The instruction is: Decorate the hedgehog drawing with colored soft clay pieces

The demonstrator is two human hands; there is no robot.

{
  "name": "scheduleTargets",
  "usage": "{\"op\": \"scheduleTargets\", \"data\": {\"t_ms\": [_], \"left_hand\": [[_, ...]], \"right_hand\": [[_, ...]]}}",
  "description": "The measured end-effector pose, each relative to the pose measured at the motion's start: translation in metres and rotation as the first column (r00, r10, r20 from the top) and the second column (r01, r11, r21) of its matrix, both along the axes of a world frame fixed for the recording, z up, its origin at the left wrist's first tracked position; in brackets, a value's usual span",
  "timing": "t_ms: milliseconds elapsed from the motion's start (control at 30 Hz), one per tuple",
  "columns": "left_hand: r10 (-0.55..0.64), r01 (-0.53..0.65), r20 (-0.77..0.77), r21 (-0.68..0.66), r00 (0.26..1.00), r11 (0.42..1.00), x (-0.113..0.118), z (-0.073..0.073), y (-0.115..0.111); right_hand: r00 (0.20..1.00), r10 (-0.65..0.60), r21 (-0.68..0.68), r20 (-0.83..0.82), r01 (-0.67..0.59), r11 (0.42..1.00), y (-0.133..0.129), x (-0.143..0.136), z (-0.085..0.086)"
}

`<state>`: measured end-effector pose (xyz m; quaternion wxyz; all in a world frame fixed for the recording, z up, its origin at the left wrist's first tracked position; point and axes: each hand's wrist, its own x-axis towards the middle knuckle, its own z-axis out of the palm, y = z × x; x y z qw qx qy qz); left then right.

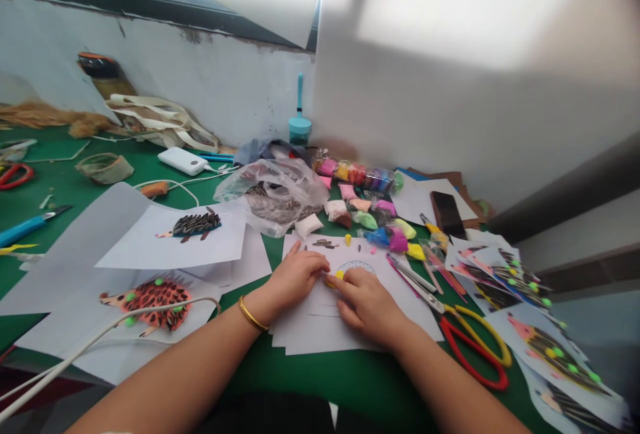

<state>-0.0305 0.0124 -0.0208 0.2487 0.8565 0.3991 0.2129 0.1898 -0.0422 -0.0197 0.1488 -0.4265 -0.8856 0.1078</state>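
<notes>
A stack of white paper (305,341) lies before me, its top sheet bearing a drawn shape with a blue-patterned dome (356,265). On the drawing sits a flattened piece of yellow clay (335,279). My right hand (370,304) rests over the sheet, its index finger pressing on the clay and its thumb apart. Close by on the left, my left hand (299,279) lies on the paper with fingers stretched toward the clay; whether they touch it I cannot tell. Above the hands are several sunflower seeds (325,243) and a small yellow clay lump (348,239).
Scissors (465,327) lie at the right, beside finished hedgehog pictures (555,354). Bagged colored clay (397,239) and a plastic bag of seeds (280,197) stand behind the paper. A seed hedgehog picture (197,223) and a white cable (120,319) occupy the left.
</notes>
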Motion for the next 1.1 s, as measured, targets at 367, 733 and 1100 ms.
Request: {"op": "scheduleTargets", "data": {"t_ms": [367, 733, 1100], "left_hand": [[0.015, -0.015, 0.007, 0.012, 1.000, 1.000, 0.001, -0.003, 0.000], [0.010, -0.010, 0.011, 0.006, 1.000, 1.000, 0.001, -0.001, 0.000], [-0.037, 0.035, -0.025, -0.063, 0.999, 0.997, -0.002, 0.010, 0.000]], "right_hand": [[0.993, -0.013, 0.109, 0.118, 0.000, 0.994, -0.003, -0.006, 0.002], [0.999, -0.035, 0.028, -0.032, 0.036, 0.999, -0.001, -0.005, 0.000], [0.994, -0.094, -0.111, -0.063, 0.087, 0.990, 0.003, -0.009, 0.002]]}}
